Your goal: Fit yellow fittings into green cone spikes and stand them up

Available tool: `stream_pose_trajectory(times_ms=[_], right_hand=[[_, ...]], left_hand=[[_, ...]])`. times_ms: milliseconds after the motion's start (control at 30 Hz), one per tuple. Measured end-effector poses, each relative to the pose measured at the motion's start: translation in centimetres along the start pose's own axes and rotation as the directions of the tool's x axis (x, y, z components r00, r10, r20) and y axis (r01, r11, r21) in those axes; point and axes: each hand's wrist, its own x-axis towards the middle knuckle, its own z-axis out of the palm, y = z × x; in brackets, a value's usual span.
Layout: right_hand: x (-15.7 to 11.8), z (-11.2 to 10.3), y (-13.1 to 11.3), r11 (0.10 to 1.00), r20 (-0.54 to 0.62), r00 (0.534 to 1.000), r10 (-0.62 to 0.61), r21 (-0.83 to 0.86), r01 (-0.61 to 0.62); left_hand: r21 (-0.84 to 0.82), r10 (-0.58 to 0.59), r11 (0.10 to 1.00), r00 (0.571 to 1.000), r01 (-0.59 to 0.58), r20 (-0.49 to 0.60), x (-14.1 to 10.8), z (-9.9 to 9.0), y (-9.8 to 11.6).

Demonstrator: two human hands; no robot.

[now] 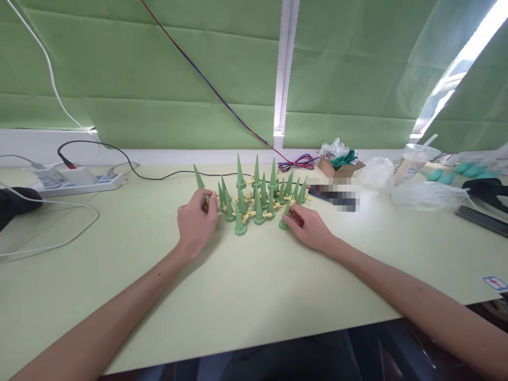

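Several green cones with round bases stand in a cluster on the pale table, with small yellow pieces between them. At the cluster's left edge, my left hand (197,219) has its fingers closed around the lower part of a slightly tilted green cone (198,177). My right hand (307,227) pinches another green cone (284,221) at the right front. A separate green cone (240,225) stands at the front of the group, between my hands. The yellow pieces (246,217) lie low among the cone bases; many are partly hidden.
On the pale table (222,307), a white power strip (79,182) with cables lies at the left. Behind the cones are a coiled red-blue wire (297,163) and a cardboard box (341,170). Plastic bags (428,197) and a cup (410,164) sit at the right.
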Motion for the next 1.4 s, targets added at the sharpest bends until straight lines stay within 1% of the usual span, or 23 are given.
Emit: stream_pose_trajectory(times_ms=[100,200,300,367,500,633,700,767,833,900,1033,1100,1167,1200,1267,1400], right_hand=[[-0.4,0.2,-0.6,0.997,0.033,0.997,-0.070,0.041,0.069],[-0.9,0.3,-1.6,0.986,0.096,0.984,-0.147,0.090,0.139],[-1.0,0.5,-2.8,0.973,0.174,0.960,-0.220,0.106,0.204],[-0.7,0.6,-3.4,0.969,0.219,0.945,-0.243,0.100,0.226],[0.4,1.3,-4.1,0.970,0.243,0.939,-0.243,0.049,0.238],[1.4,2.6,-4.6,0.978,0.212,0.958,-0.196,-0.033,0.207],[1.7,3.4,-4.8,0.982,0.182,0.971,-0.158,-0.071,0.173],[1.9,4.0,-5.0,0.987,0.148,0.983,-0.111,-0.099,0.126],[2.1,4.2,-5.1,0.988,0.124,0.989,-0.080,-0.121,0.095],[2.2,4.0,-5.0,0.986,0.088,0.993,-0.083,-0.140,0.095],[2.2,2.6,-3.9,0.978,-0.057,0.991,-0.121,-0.176,0.109],[2.3,1.8,-3.0,0.983,-0.153,0.985,-0.075,-0.177,0.048],[2.4,1.1,-2.1,0.985,-0.194,0.981,0.000,-0.168,-0.033],[2.5,0.9,-1.6,0.984,-0.193,0.980,0.040,-0.163,-0.072],[2.7,0.7,-0.9,0.981,-0.138,0.986,0.094,-0.155,-0.116],[3.3,0.8,-0.2,0.977,0.026,0.992,0.124,-0.178,-0.118]], left_hand=[[0.001,-0.004,1.000,1.000,0.004,0.017,-0.1,0.1,-0.1],[-0.016,-0.016,1.000,0.999,0.016,0.032,-0.2,0.2,-0.1],[-0.024,0.004,1.000,1.000,-0.004,0.019,-0.4,0.1,0.0],[-0.037,0.027,0.999,1.000,-0.028,-0.010,-0.5,0.1,0.2],[-0.104,0.061,0.992,0.995,-0.069,-0.085,-0.8,-0.2,0.9],[-0.184,0.071,0.977,0.982,-0.103,-0.173,-1.3,-0.5,1.9],[-0.215,0.104,0.965,0.970,-0.152,-0.220,-1.7,-0.7,2.4],[-0.227,0.164,0.949,0.957,-0.220,-0.241,-2.1,-0.9,2.8],[-0.244,0.230,0.928,0.947,-0.283,-0.225,-2.7,-1.0,3.2],[-0.251,0.302,0.905,0.935,-0.343,-0.187,-3.3,-1.1,3.4],[-0.285,0.415,0.856,0.902,-0.431,-0.118,-4.4,-1.1,3.9],[-0.311,0.446,0.838,0.891,-0.449,-0.084,-4.9,-1.0,4.0],[-0.333,0.468,0.828,0.883,-0.452,-0.036,-5.2,-0.9,4.2],[-0.345,0.476,0.823,0.879,-0.451,-0.013,-5.4,-0.8,4.2],[-0.372,0.490,0.812,0.871,-0.449,0.020,-5.6,-0.7,4.2],[-0.408,0.505,0.801,0.861,-0.438,0.068,-5.8,-0.5,4.1]])
